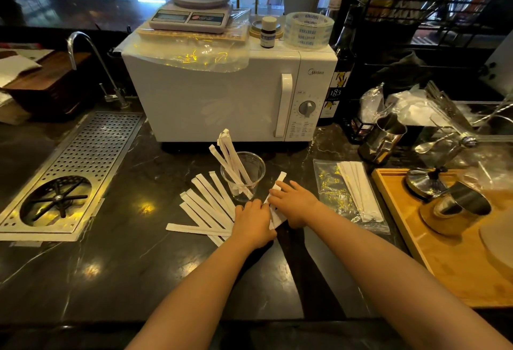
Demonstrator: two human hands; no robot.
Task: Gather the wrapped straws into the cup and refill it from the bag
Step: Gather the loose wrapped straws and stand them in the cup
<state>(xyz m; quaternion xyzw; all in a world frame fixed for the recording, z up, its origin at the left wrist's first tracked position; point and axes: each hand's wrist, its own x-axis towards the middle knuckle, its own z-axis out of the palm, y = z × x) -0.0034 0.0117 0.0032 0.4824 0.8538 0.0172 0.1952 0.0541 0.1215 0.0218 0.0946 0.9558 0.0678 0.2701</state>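
A clear plastic cup (244, 176) stands upright on the dark counter in front of the microwave, with a few wrapped straws (231, 159) leaning in it. Several more wrapped straws (206, 202) lie fanned out on the counter to the cup's left and front. My left hand (252, 224) rests on the near ends of that fan, fingers curled over them. My right hand (294, 201) lies flat on a few straws (277, 186) right of the cup, pressing them down. A clear bag (330, 188) with more wrapped straws (358, 191) lies further right.
A white microwave (222, 94) stands right behind the cup. A perforated metal drain tray (83, 161) with a tap sits at the left. At the right are a wooden tray (416, 238) with metal cups and a steel pitcher (384, 138).
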